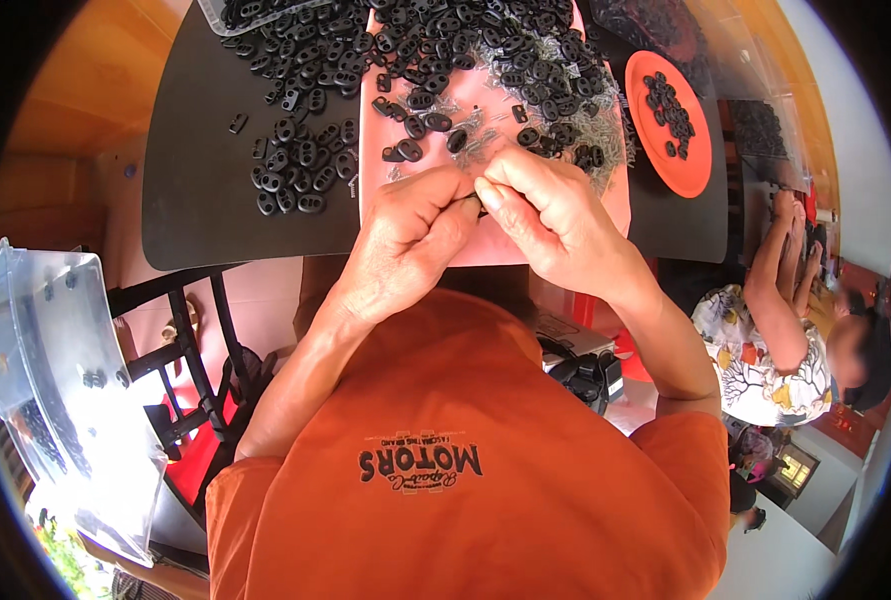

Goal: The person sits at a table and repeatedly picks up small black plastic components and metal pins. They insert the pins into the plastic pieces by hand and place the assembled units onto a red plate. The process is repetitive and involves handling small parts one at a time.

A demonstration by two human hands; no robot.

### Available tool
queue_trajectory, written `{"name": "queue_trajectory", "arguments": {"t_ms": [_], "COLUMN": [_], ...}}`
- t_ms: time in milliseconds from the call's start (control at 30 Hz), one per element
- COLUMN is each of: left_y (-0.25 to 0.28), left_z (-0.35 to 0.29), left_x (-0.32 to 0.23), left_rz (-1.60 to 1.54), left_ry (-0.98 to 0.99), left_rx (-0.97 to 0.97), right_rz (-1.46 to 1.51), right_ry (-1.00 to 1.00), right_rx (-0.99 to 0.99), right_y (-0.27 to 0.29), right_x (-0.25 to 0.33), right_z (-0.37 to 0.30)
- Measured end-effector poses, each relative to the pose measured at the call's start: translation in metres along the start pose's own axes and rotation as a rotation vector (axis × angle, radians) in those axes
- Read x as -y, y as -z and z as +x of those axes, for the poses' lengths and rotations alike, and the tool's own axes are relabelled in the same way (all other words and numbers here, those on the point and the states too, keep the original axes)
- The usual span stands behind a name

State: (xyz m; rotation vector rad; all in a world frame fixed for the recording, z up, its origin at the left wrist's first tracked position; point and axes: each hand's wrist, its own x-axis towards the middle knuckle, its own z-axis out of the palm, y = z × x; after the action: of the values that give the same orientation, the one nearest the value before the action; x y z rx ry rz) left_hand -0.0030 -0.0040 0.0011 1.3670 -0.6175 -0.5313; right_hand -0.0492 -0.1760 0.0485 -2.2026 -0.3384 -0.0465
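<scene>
My left hand (417,225) and right hand (550,218) pinch a half-hidden dark piece (481,210); seemingly mid-fitting. Next calls for steady pressure.

Bright light, glare on clear bin (77,385), curved edges

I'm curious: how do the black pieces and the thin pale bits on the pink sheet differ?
Colour: the black pieces are dark, while the thin pale bits look silvery or clear. Shape: the black pieces are chunky and rounded; the thin pale bits are slender. Both lie loose in numbers on the pink sheet.
</scene>
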Motion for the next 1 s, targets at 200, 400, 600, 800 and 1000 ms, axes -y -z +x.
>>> {"name": "queue_trajectory", "arguments": {"t_ms": [200,400,600,800,1000], "left_y": [-0.004,-0.005,-0.004,-0.006,-0.007], "left_z": [0.004,0.004,0.008,0.013,0.013], "left_x": [-0.003,-0.005,-0.002,-0.001,-0.003], "left_rz": [-0.123,-0.150,-0.026,-0.031,-0.079], "left_ry": [0.062,0.135,0.037,0.079,0.115], "left_rx": [-0.045,-0.037,-0.030,-0.013,-0.016], "right_rz": [0.024,-0.552,-0.894,-0.799,-0.698], "right_ry": [0.028,0.150,0.076,0.022,0.004], "right_rx": [0.129,-0.035,0.056,0.155,0.148], "right_y": [0.022,0.044,0.035,0.041,0.056], "right_x": [-0.008,-0.038,-0.052,-0.057,-0.060], "right_z": [0.012,0.054,0.087,0.076,0.069]}}
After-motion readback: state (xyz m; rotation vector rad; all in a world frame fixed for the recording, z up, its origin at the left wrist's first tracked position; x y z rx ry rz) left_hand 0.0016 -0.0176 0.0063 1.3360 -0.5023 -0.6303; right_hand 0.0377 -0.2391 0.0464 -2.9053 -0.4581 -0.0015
